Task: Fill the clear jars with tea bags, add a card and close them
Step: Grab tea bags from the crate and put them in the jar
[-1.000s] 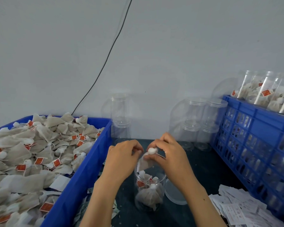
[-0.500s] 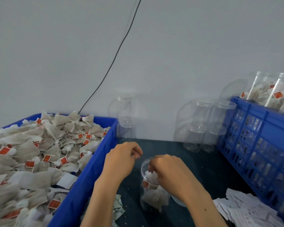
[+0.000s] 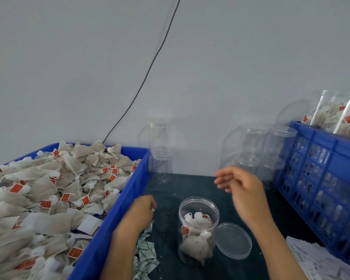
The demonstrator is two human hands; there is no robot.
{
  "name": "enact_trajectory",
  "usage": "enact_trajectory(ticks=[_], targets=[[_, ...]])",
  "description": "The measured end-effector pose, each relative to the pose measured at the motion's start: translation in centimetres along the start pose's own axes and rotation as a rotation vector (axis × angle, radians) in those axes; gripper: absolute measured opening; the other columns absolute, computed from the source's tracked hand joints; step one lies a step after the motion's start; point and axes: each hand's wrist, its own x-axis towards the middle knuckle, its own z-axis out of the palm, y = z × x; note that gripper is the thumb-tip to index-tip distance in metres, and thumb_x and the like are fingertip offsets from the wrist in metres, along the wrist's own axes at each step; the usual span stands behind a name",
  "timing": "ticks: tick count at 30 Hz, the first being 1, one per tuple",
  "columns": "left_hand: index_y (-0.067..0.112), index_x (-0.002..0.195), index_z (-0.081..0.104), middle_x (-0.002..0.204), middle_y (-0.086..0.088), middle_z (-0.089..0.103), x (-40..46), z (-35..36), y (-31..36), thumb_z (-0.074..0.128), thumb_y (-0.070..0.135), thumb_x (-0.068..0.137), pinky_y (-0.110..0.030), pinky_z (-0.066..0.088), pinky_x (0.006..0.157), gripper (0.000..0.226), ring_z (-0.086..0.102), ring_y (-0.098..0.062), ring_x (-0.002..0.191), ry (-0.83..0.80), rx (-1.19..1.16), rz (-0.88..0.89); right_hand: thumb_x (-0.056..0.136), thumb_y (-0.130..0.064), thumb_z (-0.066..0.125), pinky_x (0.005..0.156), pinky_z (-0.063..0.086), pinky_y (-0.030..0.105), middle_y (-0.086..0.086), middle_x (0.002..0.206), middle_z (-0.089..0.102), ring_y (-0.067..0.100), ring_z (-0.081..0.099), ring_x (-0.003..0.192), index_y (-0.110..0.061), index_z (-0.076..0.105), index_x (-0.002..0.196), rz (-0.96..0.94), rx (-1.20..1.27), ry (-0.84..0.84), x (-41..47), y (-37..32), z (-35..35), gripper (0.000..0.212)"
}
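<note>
Both hands are empty: the right hand [image 3: 243, 190] hangs loose-fingered above the open, part-filled clear plastic jar [image 3: 198, 229]; the left hand [image 3: 141, 209], its fingers hidden, nears the blue bin's paper tea bags [image 3: 49, 190], and should drop each bag straight below the pinch.

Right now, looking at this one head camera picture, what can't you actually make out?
- Right hand: motion-blurred, so its fingers' pose is unclear.
- Left hand: fingers curl toward the table; whether they pinch anything is hidden.
- Paper cards: cut off by the bottom right corner, print too small to read.
- Open jar: tea bag count inside unclear; bags overlap.
- Blue crate: contents behind its lattice are indistinct.
</note>
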Motion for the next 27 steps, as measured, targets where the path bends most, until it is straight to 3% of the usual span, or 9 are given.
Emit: enact_trajectory(ticks=[3,7,12,16,20,23,27], targets=[[0.012,0.113,0.056,0.105,-0.002,0.054,-0.4,1.2,-0.5,0.059,0.018,0.095,-0.022,0.043,0.071,0.02,0.054,-0.013,0.087,-0.109,0.125,-0.065,0.087,0.017,0.033,0.06,0.056,0.024,0.008,0.07,0.071,0.019,0.067,0.066,-0.001,0.067,0.085,0.287,0.406,0.099,0.7,1.4,-1.6,0.039],[0.012,0.117,0.051,0.118,-0.005,0.055,-0.4,1.5,-0.3,0.075,0.031,0.083,-0.028,0.049,0.087,0.045,0.057,-0.018,0.103,-0.106,0.075,-0.162,0.09,0.013,0.037,0.066,0.053,0.032,0.016,0.079,0.069,0.025,0.065,0.072,0.002,0.068,0.088,0.431,0.384,0.112,1.0,3.6,-2.3,0.032],[0.013,0.109,0.055,0.104,-0.003,0.058,-0.4,1.5,-0.5,0.073,0.019,0.085,-0.024,0.046,0.074,0.03,0.058,-0.015,0.091,-0.048,0.056,-0.125,0.093,0.009,0.041,0.063,0.053,0.03,0.012,0.078,0.072,0.025,0.068,0.076,-0.003,0.07,0.086,0.501,0.372,0.068,1.2,4.8,-2.2,0.032],[0.017,0.093,0.06,0.082,0.003,0.06,-0.8,-0.1,1.6,0.068,0.028,0.088,-0.018,0.044,0.063,0.014,0.058,-0.009,0.074,0.052,-0.109,0.037,0.093,0.007,0.04,0.064,0.054,0.031,0.013,0.079,0.072,0.025,0.068,0.076,-0.003,0.07,0.085,0.503,0.335,0.053,1.2,4.9,-2.1,0.033],[0.02,0.072,0.06,0.064,0.01,0.064,-3.0,-3.0,5.4,0.065,0.037,0.088,-0.014,0.046,0.056,0.024,0.056,-0.001,0.057,0.235,-0.268,0.39,0.092,0.007,0.042,0.064,0.052,0.03,0.012,0.074,0.069,0.022,0.064,0.069,-0.002,0.069,0.082,0.535,0.353,0.051,1.3,4.9,-2.3,0.03],[0.024,0.075,0.068,0.068,0.013,0.066,-4.6,-3.8,7.4,0.056,0.029,0.095,-0.012,0.046,0.062,0.024,0.059,0.0,0.062,0.19,-0.313,0.556,0.091,0.007,0.041,0.064,0.051,0.03,0.011,0.073,0.068,0.019,0.063,0.066,-0.001,0.069,0.084,0.54,0.341,0.038,1.3,5.1,-2.6,0.03],[0.024,0.079,0.071,0.074,0.013,0.067,-4.5,-2.7,8.1,0.065,0.036,0.089,-0.021,0.048,0.073,0.017,0.06,-0.003,0.073,0.119,-0.099,0.551,0.092,0.008,0.041,0.063,0.051,0.029,0.011,0.073,0.067,0.02,0.062,0.065,-0.001,0.068,0.084,0.547,0.347,0.044,1.2,5.5,-3.2,0.03]])
